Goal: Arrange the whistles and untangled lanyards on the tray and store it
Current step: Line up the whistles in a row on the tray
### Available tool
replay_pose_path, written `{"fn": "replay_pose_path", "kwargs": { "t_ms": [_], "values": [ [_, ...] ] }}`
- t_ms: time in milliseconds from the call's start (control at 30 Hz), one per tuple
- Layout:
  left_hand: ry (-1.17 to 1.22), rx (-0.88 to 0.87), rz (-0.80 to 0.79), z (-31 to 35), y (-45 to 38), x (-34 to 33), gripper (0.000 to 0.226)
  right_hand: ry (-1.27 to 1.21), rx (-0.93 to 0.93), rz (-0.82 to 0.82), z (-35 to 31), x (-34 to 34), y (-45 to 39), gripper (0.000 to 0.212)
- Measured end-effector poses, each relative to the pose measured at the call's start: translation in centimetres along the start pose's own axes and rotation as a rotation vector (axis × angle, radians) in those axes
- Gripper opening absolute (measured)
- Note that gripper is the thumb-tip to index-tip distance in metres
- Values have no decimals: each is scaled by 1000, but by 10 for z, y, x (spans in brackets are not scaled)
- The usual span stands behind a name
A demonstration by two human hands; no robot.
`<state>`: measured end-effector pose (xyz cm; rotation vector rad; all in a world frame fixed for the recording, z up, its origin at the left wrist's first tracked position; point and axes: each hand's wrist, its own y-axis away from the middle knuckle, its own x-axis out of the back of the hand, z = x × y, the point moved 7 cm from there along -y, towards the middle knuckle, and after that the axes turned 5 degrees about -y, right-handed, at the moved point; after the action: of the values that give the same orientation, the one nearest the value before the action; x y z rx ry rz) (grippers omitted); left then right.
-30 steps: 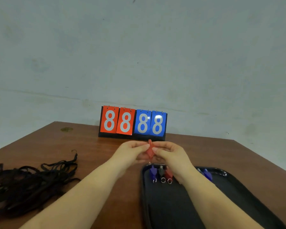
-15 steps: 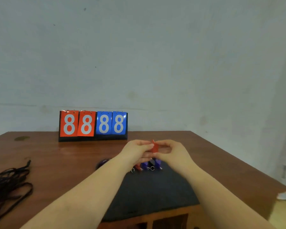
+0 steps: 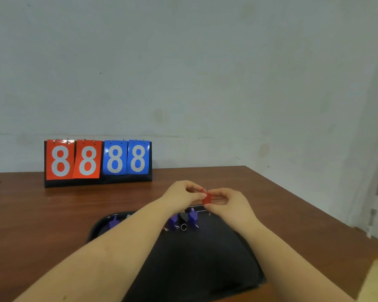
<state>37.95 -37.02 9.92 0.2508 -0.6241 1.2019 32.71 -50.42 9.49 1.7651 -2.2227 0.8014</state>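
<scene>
Both hands hold a small red whistle [image 3: 206,198] just above the far edge of a black tray [image 3: 207,253]. My left hand [image 3: 181,194] pinches it from the left and my right hand [image 3: 226,202] pinches it from the right and below. On the tray's far end lie a purple whistle [image 3: 174,221], a black whistle [image 3: 183,217] with a metal ring, and another purple whistle [image 3: 193,216]. One more purple whistle [image 3: 114,221] lies at the tray's far left, partly behind my left forearm. No lanyards are in view.
A scoreboard [image 3: 97,162] with red and blue 8 cards stands at the back of the brown wooden table [image 3: 42,214], against a pale wall. The table's right edge [image 3: 314,212] runs close beside the tray.
The view has swung right, so the black lanyard pile at the left has left the frame. Both hands still hold the red whistle over the tray's far end.
</scene>
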Motion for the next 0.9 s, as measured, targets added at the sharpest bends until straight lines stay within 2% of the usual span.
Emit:
{"fn": "replay_pose_path", "kwargs": {
  "t_ms": [167,333,533,667,833,900],
  "values": [
    [-231,20,-30,-25,-33,-14,10,13,-97,-52,35,-12,-20,33],
    [-520,40,40,-36,-44,-20,21,89,-139,-85,54,-23,-27,31],
    [-719,69,-44,-44,-44,-31,25,183,-161,-123,60,-33,-28,17],
    [-753,63,-52,-46,-45,-34,28,278,-132,-152,56,-37,-26,16],
    [-657,37,6,-38,-38,-14,32,316,-145,-91,45,-24,-22,45],
    [-617,8,53,-34,-28,5,29,329,-130,-85,35,-21,-18,46]
  ]
}}
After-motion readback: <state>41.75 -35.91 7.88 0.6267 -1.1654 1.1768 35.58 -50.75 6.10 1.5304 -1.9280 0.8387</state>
